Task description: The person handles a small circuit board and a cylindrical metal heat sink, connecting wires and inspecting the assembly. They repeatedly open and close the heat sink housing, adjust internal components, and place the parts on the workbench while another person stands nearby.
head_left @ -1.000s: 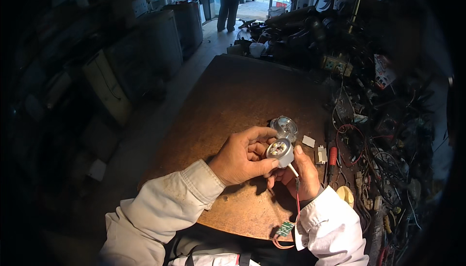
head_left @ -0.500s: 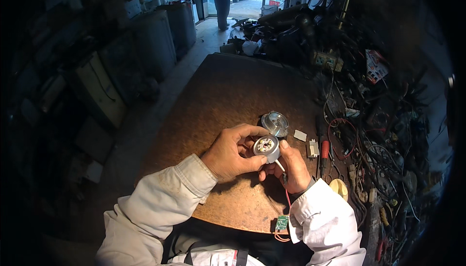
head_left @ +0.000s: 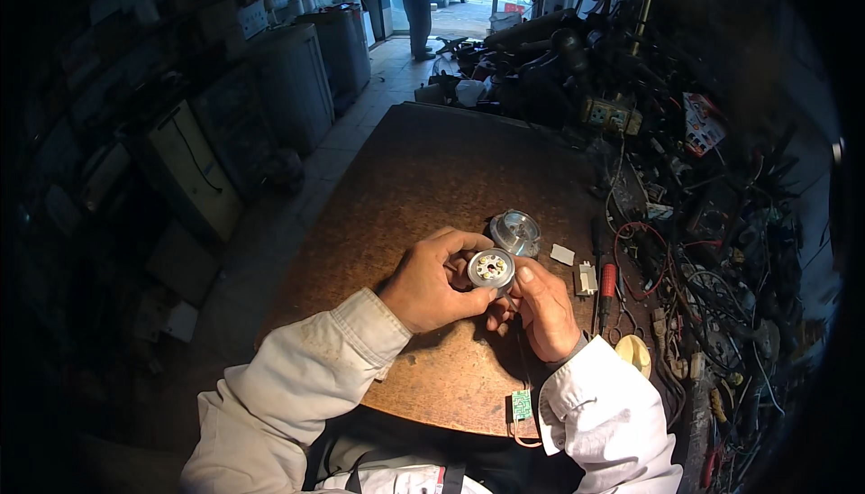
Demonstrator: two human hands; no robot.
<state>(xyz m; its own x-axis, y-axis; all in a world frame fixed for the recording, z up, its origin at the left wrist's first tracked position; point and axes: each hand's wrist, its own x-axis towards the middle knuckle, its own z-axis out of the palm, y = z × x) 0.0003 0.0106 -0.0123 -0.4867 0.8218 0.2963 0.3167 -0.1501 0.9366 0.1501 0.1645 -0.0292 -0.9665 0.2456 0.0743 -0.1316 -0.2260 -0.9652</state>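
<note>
A small round LED lamp head (head_left: 491, 269) with a pale metal rim and several yellow LEDs on a white disc faces up between my hands. My left hand (head_left: 434, 282) is closed around its left side, thumb low on the rim and forefinger over the top. On its right edge, my right hand (head_left: 543, 309) pinches with the thumb, its other fingers curled underneath and partly hidden. A thin wire runs down from there to a small green circuit board (head_left: 522, 406) by the table's near edge. Just beyond the lamp head lies a round clear-and-silver lamp cover (head_left: 515, 231).
Right of my hands lie a white rectangular piece (head_left: 562, 254), a small white box-shaped part (head_left: 587, 278), a red-handled screwdriver (head_left: 607, 279), scissors (head_left: 628, 316) and a yellowish rounded piece (head_left: 633, 355). Tangled cables (head_left: 712, 287) crowd the right side. A person (head_left: 418, 7) stands near the doorway.
The lamp head has turned to face me more squarely, and the white stem under it is now hidden. My right thumb has moved onto its rim. The circuit board has turned slightly.
</note>
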